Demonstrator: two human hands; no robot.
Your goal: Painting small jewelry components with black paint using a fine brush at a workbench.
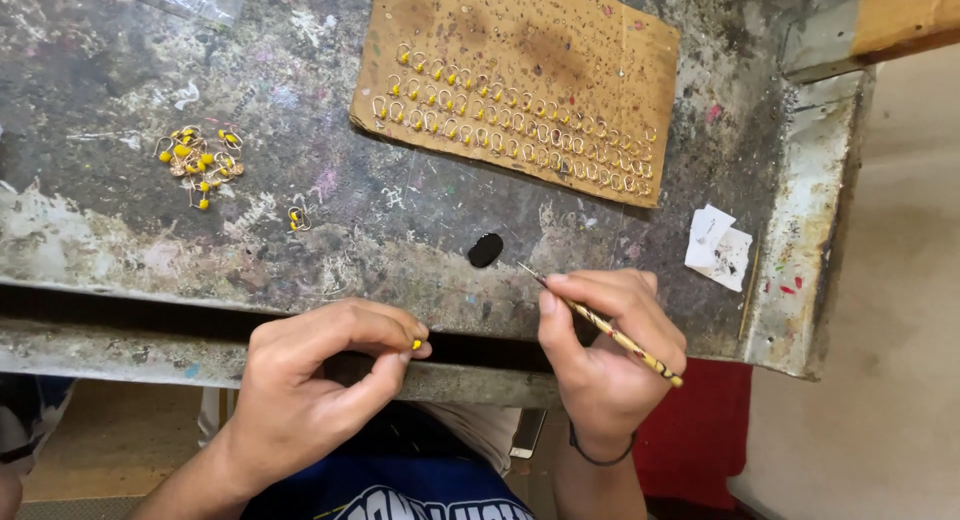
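Risk: tiny yellow-tipped hook (416, 345) pinched between left hand (320, 380) fingertips at surface (120, 230) edge may slip, drop floorward. Right hand (605, 355) grips thin brush (605, 330); wobble smears paint.

A worn, paint-flecked grey metal bench (330, 220) carries a brown cardboard sheet (560, 35) with rows of small yellow-tipped wire loops (510, 130) on it. Left lies a loose heap of yellow-tipped wire hooks (198, 162), one stray hook (297, 218) nearby. A small black oval pad (486, 249) and white paper scraps (718, 246) lie nearer the front edge.
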